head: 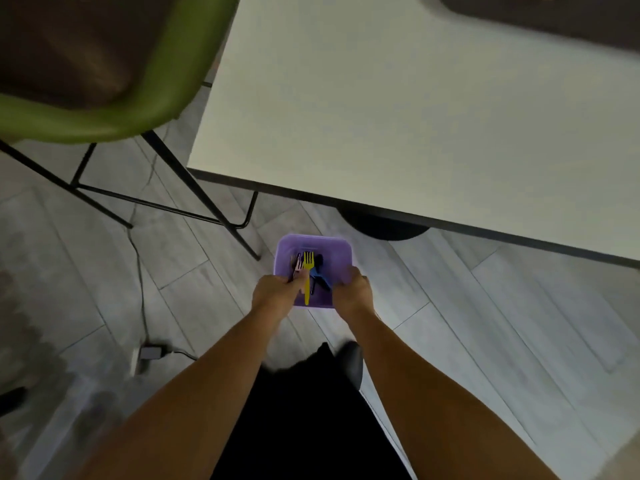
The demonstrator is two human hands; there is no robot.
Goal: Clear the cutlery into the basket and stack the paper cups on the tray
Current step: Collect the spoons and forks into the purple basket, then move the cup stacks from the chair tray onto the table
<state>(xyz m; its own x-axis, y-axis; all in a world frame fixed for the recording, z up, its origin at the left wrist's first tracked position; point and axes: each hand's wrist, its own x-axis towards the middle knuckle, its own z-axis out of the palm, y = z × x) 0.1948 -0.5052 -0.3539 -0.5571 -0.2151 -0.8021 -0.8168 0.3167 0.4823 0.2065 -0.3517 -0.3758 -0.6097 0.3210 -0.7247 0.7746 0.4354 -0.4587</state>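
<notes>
Both hands hold the basket (313, 244); left hand (275, 294) grips its near-left rim with fingers curled over the edge; right hand (353, 289) is clenched on the near-right rim the same way. Basket purple, carried in the air above the grey plank floor (485, 323), just off the table's (415, 116) near edge and not resting on it. Inside: yellow fork (307, 271), tines toward the table; pink fork (298, 269) beside it, partly under the left fingers; blue piece (320, 277) and a dark piece, kinds unclear. Table top white with a dark edge; green chair (104, 123) off the table's left side; cable and adapter (150, 351) on the floor, left of the table's near corner.
</notes>
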